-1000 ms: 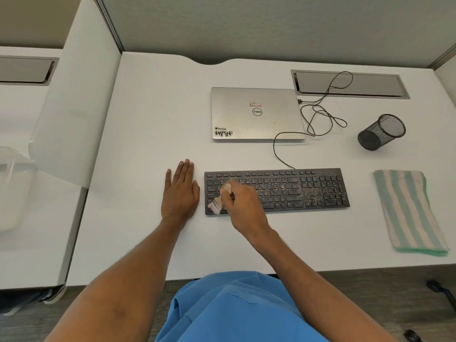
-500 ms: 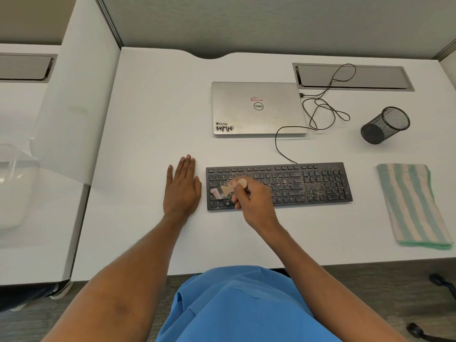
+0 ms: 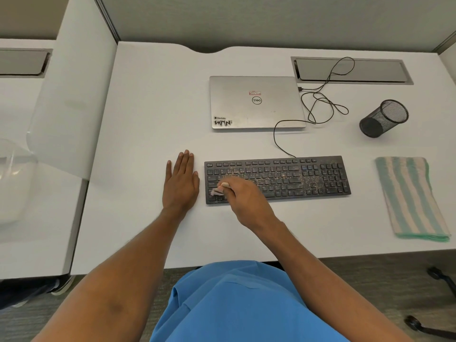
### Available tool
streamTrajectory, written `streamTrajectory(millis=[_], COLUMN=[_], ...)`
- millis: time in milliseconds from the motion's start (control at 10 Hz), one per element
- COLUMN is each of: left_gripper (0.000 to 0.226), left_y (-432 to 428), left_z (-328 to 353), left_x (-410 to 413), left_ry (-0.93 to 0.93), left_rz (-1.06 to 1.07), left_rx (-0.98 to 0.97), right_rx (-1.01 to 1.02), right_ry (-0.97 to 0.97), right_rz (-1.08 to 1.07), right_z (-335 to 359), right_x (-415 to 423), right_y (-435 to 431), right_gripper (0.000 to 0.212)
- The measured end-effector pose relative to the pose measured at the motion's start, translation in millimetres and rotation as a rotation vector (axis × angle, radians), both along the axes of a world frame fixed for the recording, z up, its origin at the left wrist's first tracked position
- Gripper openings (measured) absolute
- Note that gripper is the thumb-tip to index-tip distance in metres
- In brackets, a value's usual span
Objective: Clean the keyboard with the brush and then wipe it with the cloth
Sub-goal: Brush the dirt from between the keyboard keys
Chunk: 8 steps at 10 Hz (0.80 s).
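A black keyboard [image 3: 308, 176] lies across the white desk, speckled with pale crumbs, thickest towards its right half. My right hand [image 3: 244, 201] grips a small wooden-handled brush [image 3: 220, 188], whose bristles touch the keys at the keyboard's left end. My left hand [image 3: 181, 181] rests flat on the desk just left of the keyboard, fingers straight. A folded green-and-cream striped cloth [image 3: 410, 196] lies to the right of the keyboard, apart from it.
A closed silver laptop [image 3: 254, 102] sits behind the keyboard. The keyboard's black cable [image 3: 320, 104] loops beside it towards a grey cable tray [image 3: 350, 70]. A black mesh pen cup [image 3: 382, 118] lies tipped at the right. A partition panel [image 3: 71, 99] bounds the desk's left.
My right hand has swept the brush back and forth over the keyboard's left keys. My left hand stays flat beside it. The camera has shifted slightly.
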<state>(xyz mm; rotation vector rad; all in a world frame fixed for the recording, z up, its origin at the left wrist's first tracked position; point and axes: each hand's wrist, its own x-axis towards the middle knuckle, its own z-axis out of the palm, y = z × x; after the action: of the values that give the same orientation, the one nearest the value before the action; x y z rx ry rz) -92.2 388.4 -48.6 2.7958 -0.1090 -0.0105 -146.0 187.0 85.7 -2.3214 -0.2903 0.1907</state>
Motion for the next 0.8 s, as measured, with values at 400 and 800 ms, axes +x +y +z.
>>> streamTrajectory(millis=[400, 800], left_gripper=[0.064, 0.064], left_y=[4, 3], left_z=[-3, -2], left_x=[-21, -22], left_ry=[-0.008, -0.011], left_rz=[-0.034, -0.022], left_rx=[0.005, 0.014], right_rx=[0.156, 0.131], right_ry=[0.047, 0.022], right_rz=[-0.225, -0.274], right_z=[0, 0], right_x=[-17, -13], right_y=[12, 11], right_gripper=[0.024, 0.025])
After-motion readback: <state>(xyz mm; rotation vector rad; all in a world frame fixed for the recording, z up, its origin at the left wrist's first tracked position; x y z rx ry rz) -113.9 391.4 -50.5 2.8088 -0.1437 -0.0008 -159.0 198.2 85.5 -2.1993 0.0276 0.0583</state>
